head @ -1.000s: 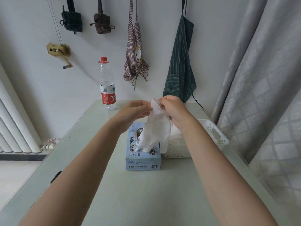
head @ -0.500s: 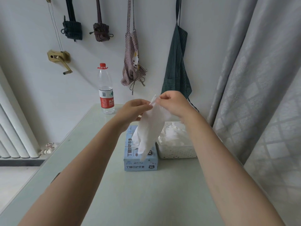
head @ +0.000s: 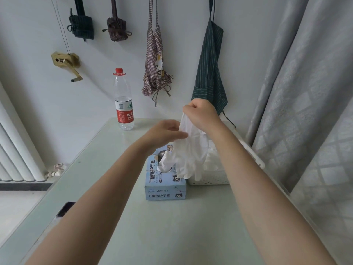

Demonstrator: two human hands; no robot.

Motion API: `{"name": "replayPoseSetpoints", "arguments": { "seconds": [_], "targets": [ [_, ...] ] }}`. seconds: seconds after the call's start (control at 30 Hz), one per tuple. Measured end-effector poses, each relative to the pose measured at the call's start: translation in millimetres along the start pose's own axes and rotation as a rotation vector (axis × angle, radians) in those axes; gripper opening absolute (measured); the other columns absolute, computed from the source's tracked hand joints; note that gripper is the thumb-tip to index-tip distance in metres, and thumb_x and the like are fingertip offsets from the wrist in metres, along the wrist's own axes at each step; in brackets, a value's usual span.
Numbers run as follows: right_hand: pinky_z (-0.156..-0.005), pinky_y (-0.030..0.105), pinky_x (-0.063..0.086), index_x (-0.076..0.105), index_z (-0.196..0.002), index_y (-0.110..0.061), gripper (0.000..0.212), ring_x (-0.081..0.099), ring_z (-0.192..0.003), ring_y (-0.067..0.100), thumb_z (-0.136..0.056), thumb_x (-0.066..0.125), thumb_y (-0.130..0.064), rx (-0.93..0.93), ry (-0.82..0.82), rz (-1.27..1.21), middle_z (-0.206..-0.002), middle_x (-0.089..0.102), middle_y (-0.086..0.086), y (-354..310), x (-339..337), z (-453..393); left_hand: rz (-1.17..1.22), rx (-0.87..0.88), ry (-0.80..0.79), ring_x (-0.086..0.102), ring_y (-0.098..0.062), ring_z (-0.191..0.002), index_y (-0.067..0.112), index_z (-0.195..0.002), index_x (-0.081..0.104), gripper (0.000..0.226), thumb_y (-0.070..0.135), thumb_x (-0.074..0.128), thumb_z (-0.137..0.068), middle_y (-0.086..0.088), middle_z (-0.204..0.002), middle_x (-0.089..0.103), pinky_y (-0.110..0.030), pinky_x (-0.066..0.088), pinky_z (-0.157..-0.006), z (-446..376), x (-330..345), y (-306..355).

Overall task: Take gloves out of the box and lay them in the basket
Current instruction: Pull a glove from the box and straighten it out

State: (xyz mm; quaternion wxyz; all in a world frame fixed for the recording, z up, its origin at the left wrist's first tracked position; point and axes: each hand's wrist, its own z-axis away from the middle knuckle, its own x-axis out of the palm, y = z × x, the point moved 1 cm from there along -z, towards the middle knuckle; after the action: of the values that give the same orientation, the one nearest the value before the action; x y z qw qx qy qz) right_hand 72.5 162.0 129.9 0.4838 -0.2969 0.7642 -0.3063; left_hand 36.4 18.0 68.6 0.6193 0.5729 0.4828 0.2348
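A white glove hangs in the air over the blue glove box and the white perforated basket. My right hand pinches its cuff from above. My left hand reaches in from the left, and its straight fingertips touch the glove's side. More white glove material sticks up out of the box's slot. Several white gloves lie in the basket, partly hidden by my right forearm.
A water bottle with a red cap stands at the table's far left. A dark phone lies at the left table edge. Aprons hang on the wall behind, and a grey curtain falls close on the right.
My right hand has lifted the glove's cuff higher and a little to the right. My left hand let go of the cuff and now touches the glove lower down.
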Motion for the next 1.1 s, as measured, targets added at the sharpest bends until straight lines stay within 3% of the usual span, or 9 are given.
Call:
{"name": "replayPoseSetpoints", "arguments": {
  "seconds": [0.13,0.37,0.47,0.57,0.67,0.77,0.83,1.0,1.1],
  "targets": [
    [-0.055,0.030,0.027,0.034,-0.066,-0.018,0.022,0.033,-0.060,0.015,-0.083,0.049,-0.019,0.050,0.118,-0.018,-0.066,0.038,-0.001,15,-8,-11,-0.030,-0.117,0.024,0.066,-0.030,-0.090,0.009,-0.092,0.073,0.011,0.018,0.069,-0.086,-0.011,-0.091,0.072,-0.042,0.053,-0.092,-9,-4,-22],
    [-0.046,0.028,0.016,0.019,-0.061,-0.021,0.036,0.017,-0.051,0.014,-0.084,0.045,-0.011,0.155,0.108,0.006,-0.057,0.019,-0.002,56,-15,-20,0.221,-0.186,0.036,0.068,-0.025,-0.092,0.001,-0.106,0.070,0.024,0.020,0.066,-0.092,-0.010,-0.097,0.072,-0.033,0.054,-0.085,-14,-18,-38],
    [-0.038,0.015,0.023,0.035,-0.064,-0.019,0.031,0.026,-0.050,0.014,-0.092,0.050,-0.018,0.156,0.140,0.038,-0.059,0.030,-0.002,70,-19,-23,0.118,-0.182,0.083,0.066,-0.023,-0.079,0.006,-0.096,0.069,0.014,0.019,0.069,-0.089,-0.005,-0.082,0.072,-0.028,0.056,-0.071,-21,-17,-37],
    [-0.055,0.011,0.030,0.060,-0.091,-0.016,0.012,0.047,-0.066,0.003,-0.096,0.052,-0.024,0.121,0.120,-0.031,-0.076,0.053,-0.009,75,-25,-22,-0.126,-0.204,-0.002,0.068,-0.017,-0.077,0.013,-0.092,0.069,0.011,0.019,0.075,-0.085,-0.002,-0.085,0.072,-0.026,0.054,-0.067,-25,-13,-31],
    [-0.061,0.015,0.035,0.064,-0.096,-0.014,0.013,0.050,-0.072,0.002,-0.094,0.052,-0.020,0.048,0.052,-0.128,-0.083,0.057,-0.009,68,-26,-21,-0.231,-0.202,-0.081,0.071,-0.019,-0.087,0.010,-0.096,0.071,0.023,0.032,0.069,-0.090,-0.003,-0.093,0.074,-0.032,0.058,-0.076,-29,-6,-21],
    [-0.061,0.019,0.037,0.064,-0.086,-0.012,0.016,0.047,-0.065,0.003,-0.090,0.049,-0.013,-0.010,-0.014,-0.188,-0.074,0.055,-0.007,51,-23,-19,-0.068,-0.052,0.091,0.065,-0.023,-0.105,0.011,-0.102,0.066,0.023,0.028,0.067,-0.087,-0.003,-0.105,0.069,-0.039,0.054,-0.089,-35,3,-9],
    [-0.062,0.021,0.037,0.062,-0.080,-0.014,0.017,0.047,-0.065,0.004,-0.089,0.048,-0.011,-0.037,-0.051,-0.188,-0.071,0.055,-0.006,42,-19,-18,0.041,0.039,0.046,0.063,-0.017,-0.110,0.022,-0.106,0.067,0.028,0.025,0.066,-0.078,0.004,-0.113,0.068,-0.038,0.050,-0.096,-37,8,-1],
    [-0.062,0.023,0.038,0.063,-0.086,-0.005,0.017,0.047,-0.066,0.006,-0.088,0.048,-0.012,-0.021,0.018,-0.196,-0.074,0.056,-0.003,40,-19,-21,0.080,0.026,-0.098,0.065,-0.016,-0.094,0.024,-0.077,0.070,0.007,0.030,0.070,-0.076,-0.002,-0.092,0.070,-0.046,0.044,-0.107,-35,10,1],
    [-0.064,0.023,0.040,0.063,-0.091,-0.005,0.016,0.048,-0.067,0.007,-0.089,0.050,-0.014,-0.014,0.048,-0.175,-0.075,0.055,-0.004,48,-19,-23,0.103,-0.033,-0.195,0.068,-0.021,-0.095,0.018,-0.087,0.070,0.015,0.032,0.069,-0.081,-0.007,-0.097,0.073,-0.045,0.046,-0.106,-27,16,-7]
  ]
}}
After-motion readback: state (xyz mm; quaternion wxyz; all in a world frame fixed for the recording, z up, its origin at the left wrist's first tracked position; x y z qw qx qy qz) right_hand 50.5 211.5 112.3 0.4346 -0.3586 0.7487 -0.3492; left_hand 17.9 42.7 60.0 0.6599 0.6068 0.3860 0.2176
